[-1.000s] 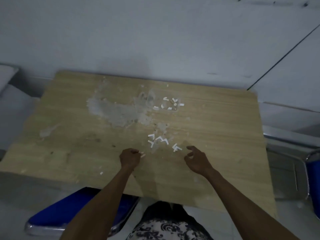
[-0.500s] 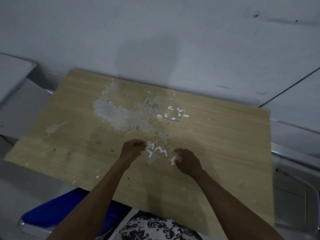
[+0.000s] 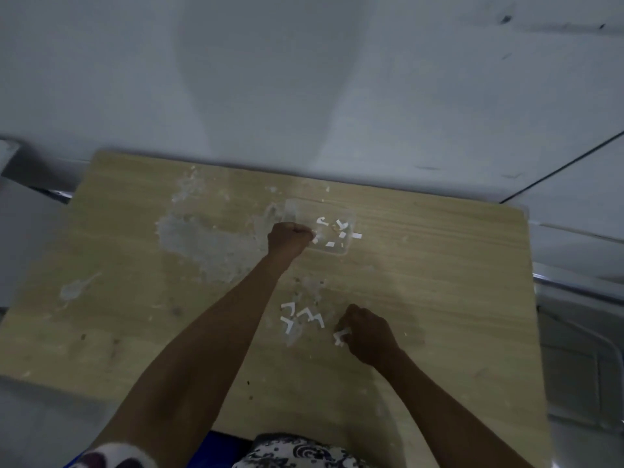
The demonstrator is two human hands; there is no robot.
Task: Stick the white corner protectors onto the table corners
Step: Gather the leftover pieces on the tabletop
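Observation:
A worn wooden table point(image 3: 439, 298) fills the view. My left hand point(image 3: 289, 238) reaches far across it, fingers curled, at the edge of a clear plastic tray point(image 3: 337, 253) that holds several small white pieces point(image 3: 341, 228); a white scrap shows at its fingertips. Closer to me, my right hand point(image 3: 369, 334) pinches a white L-shaped corner protector point(image 3: 341, 336) against the tabletop. Several more white corner protectors point(image 3: 302, 317) lie loose just left of that hand.
A grey patch of peeled surface point(image 3: 202, 241) spreads over the table's left middle. The table's far edge meets a pale wall point(image 3: 304, 96). A metal frame point(image 3: 574, 298) runs along the right side. A bit of blue seat point(image 3: 219, 440) shows under the near edge.
My left hand has moved from the near cluster of protectors forward to the clear tray. My right hand has closed on a protector at the right of the cluster. The camera tilted down.

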